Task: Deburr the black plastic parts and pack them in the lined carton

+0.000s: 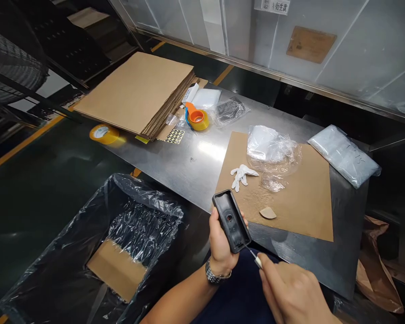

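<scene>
the left hand (222, 245) wraps around a black, hollow, box-shaped part (232, 225), thumb along its side, while the right hand (292, 283) pinches a thin, white-handled tool (258, 261) at its near end.

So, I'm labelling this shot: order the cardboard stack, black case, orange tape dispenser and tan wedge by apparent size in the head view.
Largest to smallest:
cardboard stack
black case
orange tape dispenser
tan wedge

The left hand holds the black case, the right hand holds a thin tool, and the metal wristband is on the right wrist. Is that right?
Not quite: the head view shows the metal wristband on the left wrist, not the right. The left hand does hold the black case, and the right hand the thin tool.
</scene>
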`<state>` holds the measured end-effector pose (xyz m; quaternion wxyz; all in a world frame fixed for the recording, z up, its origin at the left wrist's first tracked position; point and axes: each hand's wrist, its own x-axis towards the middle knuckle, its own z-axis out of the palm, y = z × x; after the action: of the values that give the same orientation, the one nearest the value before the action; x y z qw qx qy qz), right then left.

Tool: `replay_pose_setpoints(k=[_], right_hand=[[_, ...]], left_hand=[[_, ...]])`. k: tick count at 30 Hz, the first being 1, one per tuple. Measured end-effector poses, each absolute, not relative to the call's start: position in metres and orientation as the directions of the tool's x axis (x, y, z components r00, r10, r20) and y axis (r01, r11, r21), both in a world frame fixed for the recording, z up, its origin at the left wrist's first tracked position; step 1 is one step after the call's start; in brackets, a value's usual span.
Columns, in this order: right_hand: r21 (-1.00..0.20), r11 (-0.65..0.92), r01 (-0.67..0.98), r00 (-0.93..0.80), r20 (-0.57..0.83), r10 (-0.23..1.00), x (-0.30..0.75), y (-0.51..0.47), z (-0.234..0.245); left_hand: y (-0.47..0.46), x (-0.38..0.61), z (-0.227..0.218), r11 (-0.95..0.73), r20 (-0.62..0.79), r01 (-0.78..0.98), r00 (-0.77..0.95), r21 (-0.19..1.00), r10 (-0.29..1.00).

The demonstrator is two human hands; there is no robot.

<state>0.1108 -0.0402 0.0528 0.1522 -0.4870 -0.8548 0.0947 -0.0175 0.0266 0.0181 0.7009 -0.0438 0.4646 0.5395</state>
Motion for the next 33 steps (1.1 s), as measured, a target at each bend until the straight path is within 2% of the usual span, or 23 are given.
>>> replay_pose_setpoints(k=[3,6,9,13,22,28,30,33], right_hand=[[-0.577,0.355,0.736,-0.51,-0.126,0.851,0.109,-0.041,0.06],[-0.756,-0.018,0.654,-0.463,-0.419,0.781,0.108,-0.038,0.065],[-0.805,-0.369,0.465,-0.441,-0.572,0.692,0.105,-0.035,0.062],[-0.775,-0.561,0.291,-0.454,-0.629,0.632,0.101,-0.033,0.057],[-0.679,-0.707,0.195,-0.45,-0.703,0.551,0.096,-0.03,0.061],[-0.63,-0.777,-0.027,-0.554,-0.637,0.536,0.099,-0.037,0.05],[-0.7,-0.714,-0.029,-0.539,-0.59,0.601,0.103,-0.036,0.05],[-0.882,-0.455,0.12,-0.403,-0.462,0.79,0.107,-0.03,0.053]], left_hand=[[0.026,-0.016,0.018,0.398,-0.678,-0.807,-0.004,0.436,0.735],[0.025,-0.014,0.018,0.304,-0.613,-0.82,-0.07,0.485,0.787],[0.024,-0.013,0.019,0.193,-0.535,-0.815,-0.161,0.546,0.829],[0.025,-0.013,0.02,0.106,-0.471,-0.794,-0.242,0.599,0.848],[0.028,-0.011,0.022,-0.048,-0.357,-0.719,-0.402,0.694,0.843],[0.028,-0.012,0.019,-0.072,-0.329,-0.707,-0.414,0.703,0.849],[0.028,-0.013,0.017,-0.046,-0.355,-0.737,-0.378,0.674,0.855],[0.027,-0.013,0.017,0.011,-0.414,-0.782,-0.318,0.623,0.853]])
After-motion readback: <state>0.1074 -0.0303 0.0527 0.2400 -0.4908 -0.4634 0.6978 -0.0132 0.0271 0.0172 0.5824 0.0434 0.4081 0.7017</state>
